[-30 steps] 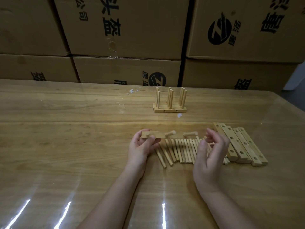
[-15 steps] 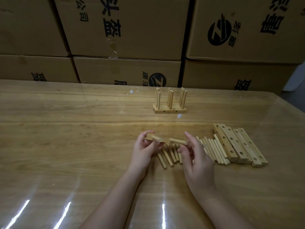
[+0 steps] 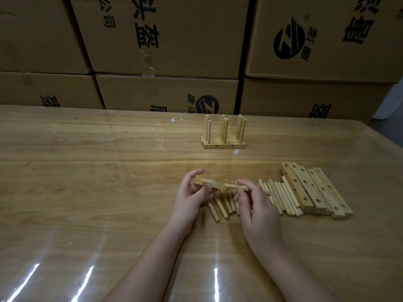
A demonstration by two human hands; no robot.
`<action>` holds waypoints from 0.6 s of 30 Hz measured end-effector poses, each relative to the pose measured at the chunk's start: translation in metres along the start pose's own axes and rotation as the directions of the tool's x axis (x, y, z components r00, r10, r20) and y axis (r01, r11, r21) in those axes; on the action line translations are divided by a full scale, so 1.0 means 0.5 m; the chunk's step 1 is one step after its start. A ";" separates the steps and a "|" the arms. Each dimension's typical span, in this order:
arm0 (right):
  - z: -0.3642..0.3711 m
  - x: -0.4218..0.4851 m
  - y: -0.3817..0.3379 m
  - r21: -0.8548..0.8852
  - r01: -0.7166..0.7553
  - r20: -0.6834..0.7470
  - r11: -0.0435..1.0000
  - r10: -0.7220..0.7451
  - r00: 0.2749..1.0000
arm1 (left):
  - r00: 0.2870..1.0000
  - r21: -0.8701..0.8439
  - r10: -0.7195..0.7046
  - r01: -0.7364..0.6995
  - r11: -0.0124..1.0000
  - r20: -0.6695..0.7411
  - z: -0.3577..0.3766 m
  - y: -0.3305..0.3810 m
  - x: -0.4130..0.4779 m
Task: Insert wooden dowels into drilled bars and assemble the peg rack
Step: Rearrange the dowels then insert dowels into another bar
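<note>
dowel-fitting is under way: the left grip (image 3: 192, 199) is curling round the drilled bar (image 3: 220, 185), over the loose dowels (image 3: 281, 197) at 6 o'clock of the finished rack (image 3: 218, 146), while the right grip (image 3: 257, 210) is pinching its second dowel (image 3: 235, 187). that dowel is likely needing a straight push home next.
</note>
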State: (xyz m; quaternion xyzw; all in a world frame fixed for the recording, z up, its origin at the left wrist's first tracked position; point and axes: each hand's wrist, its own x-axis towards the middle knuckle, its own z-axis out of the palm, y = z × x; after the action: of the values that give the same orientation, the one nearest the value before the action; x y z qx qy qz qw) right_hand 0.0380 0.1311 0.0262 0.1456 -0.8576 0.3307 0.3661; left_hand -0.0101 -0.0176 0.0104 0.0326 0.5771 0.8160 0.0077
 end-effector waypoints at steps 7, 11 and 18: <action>0.001 -0.001 0.009 0.093 -0.020 -0.019 0.995 0.022 1.000 | 0.999 -0.046 -0.031 0.032 0.998 0.017 0.001 0.002 0.000; 0.003 -0.004 0.012 0.122 -0.008 -0.027 0.993 0.012 1.000 | 0.993 0.016 -0.031 0.029 0.999 0.110 0.004 0.004 -0.009; 0.007 -0.004 0.019 0.153 -0.020 -0.069 0.988 0.031 0.997 | 0.999 0.005 -0.042 0.042 0.999 0.023 0.004 0.006 -0.005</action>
State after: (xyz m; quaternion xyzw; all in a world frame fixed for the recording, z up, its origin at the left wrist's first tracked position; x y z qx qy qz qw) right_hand 0.0329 0.1357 0.0183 0.1504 -0.8179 0.4050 0.3800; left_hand -0.0074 -0.0171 0.0136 0.0297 0.5793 0.8140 0.0313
